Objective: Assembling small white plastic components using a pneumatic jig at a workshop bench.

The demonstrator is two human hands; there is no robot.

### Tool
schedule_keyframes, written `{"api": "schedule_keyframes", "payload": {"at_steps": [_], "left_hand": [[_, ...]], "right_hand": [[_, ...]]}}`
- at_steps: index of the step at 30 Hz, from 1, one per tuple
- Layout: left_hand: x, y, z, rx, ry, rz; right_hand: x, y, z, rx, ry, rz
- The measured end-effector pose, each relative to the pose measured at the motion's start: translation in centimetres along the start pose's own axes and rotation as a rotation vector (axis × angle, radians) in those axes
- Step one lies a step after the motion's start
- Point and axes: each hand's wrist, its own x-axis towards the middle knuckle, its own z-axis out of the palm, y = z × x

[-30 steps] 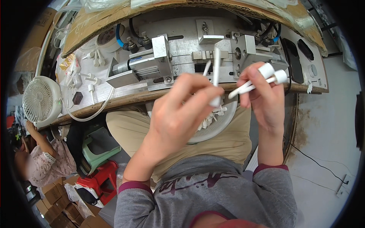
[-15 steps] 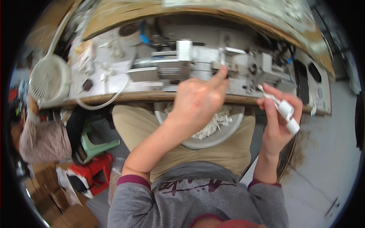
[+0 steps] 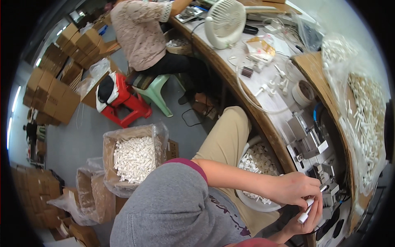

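Stacked cardboard boxes (image 3: 51, 96) fill the left side of the frame, with an open, plastic-lined carton (image 3: 95, 193) at lower left. Right of these, a red stool (image 3: 131, 108) stands near a lined box (image 3: 108, 164) heaped with white pieces (image 3: 135, 158). Toward the upper centre, a co-worker (image 3: 140, 35) in a pale lacy top sits on a green stool (image 3: 158, 91) beside the surface (image 3: 279, 125), which slants down to the lower right and carries a white fan (image 3: 225, 24) near the top.

Right of centre, a pale bowl (image 3: 263, 207) of small white parts (image 3: 258, 159) sits at the person's lap. At lower right the hands are close together: the right hand (image 3: 302, 227) is closed around white capped sticks (image 3: 303, 217), the caps pointing down and left. The left hand (image 3: 297, 188) bends in just above, fingers drawn together by a white tip; whether it grips that tip I cannot tell. Beside them is a metal fixture (image 3: 329, 195). At far right, clear plastic (image 3: 372, 164) covers more white pieces.
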Motion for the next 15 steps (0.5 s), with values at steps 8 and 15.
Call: {"api": "schedule_keyframes", "payload": {"at_steps": [8, 15], "left_hand": [[-0.9, -1.4, -0.7, 0.272, 0.061, 0.001], [0.5, -7.1, 1.8, 0.663, -0.038, 0.072]], "right_hand": [[0.3, -1.3, -1.0, 0.204, 0.039, 0.163], [0.4, -1.1, -1.8, 0.442, 0.058, 0.116]]}}
